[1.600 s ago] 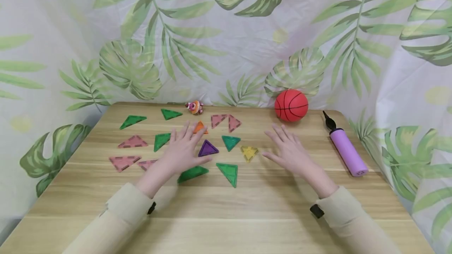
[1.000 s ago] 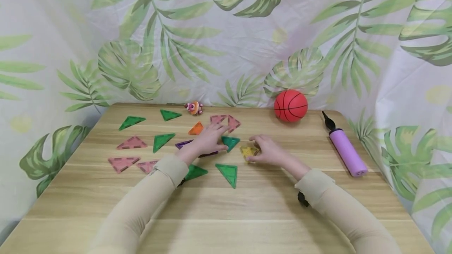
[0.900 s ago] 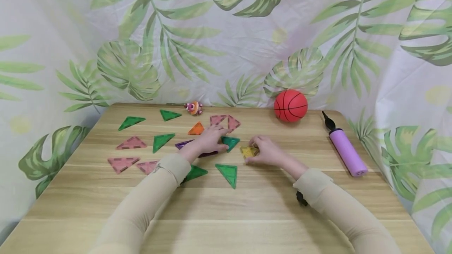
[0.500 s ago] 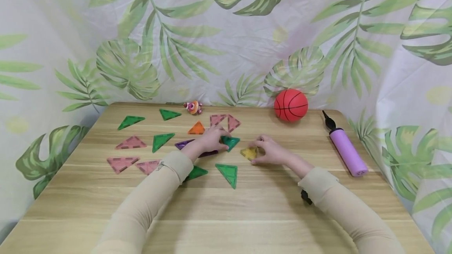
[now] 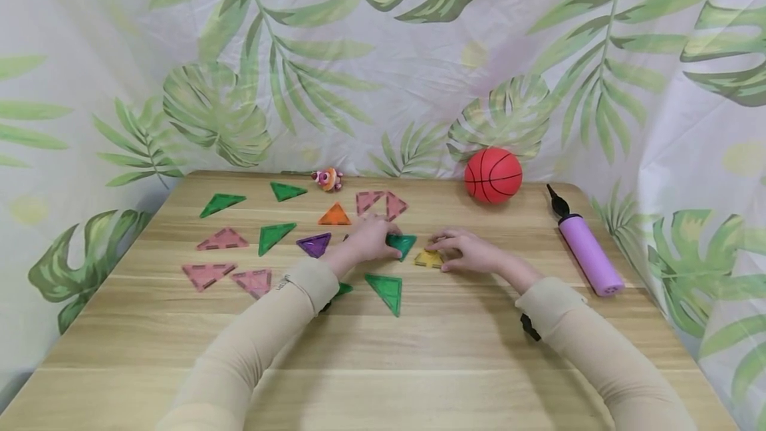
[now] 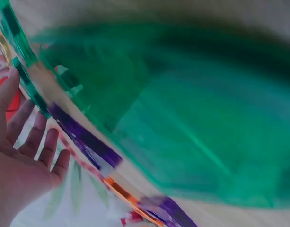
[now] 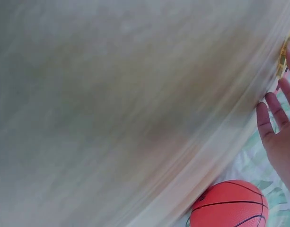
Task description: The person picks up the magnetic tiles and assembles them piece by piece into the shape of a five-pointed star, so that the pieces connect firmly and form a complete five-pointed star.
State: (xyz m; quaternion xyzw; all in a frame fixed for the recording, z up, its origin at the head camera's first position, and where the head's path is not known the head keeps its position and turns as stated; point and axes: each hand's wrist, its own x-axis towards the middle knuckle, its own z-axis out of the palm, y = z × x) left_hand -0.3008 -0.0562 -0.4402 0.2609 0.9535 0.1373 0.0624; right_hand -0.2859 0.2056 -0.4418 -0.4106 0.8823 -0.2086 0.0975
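Note:
My left hand grips a teal triangular magnetic tile, thumb at its near side and fingers over its left part. The left wrist view has the thumb and fingers along the edge of that teal tile. To the right, a smaller yellow triangular tile lies with its point away from me. My right hand pinches it between thumb and index finger. The right wrist view catches only the yellow tile's edge beside the fingertips. Purple tiles lie left of my left hand, one mostly hidden behind it.
Green tiles, pink tiles and an orange tile lie spread on the wooden table. Along the back stand a small toy figure and a red basketball. A purple hand pump lies at the right.
Both open hands came down and inward onto the teal and yellow tiles. The teal tile has since slid slightly right, and the yellow tile has turned so its point faces away.

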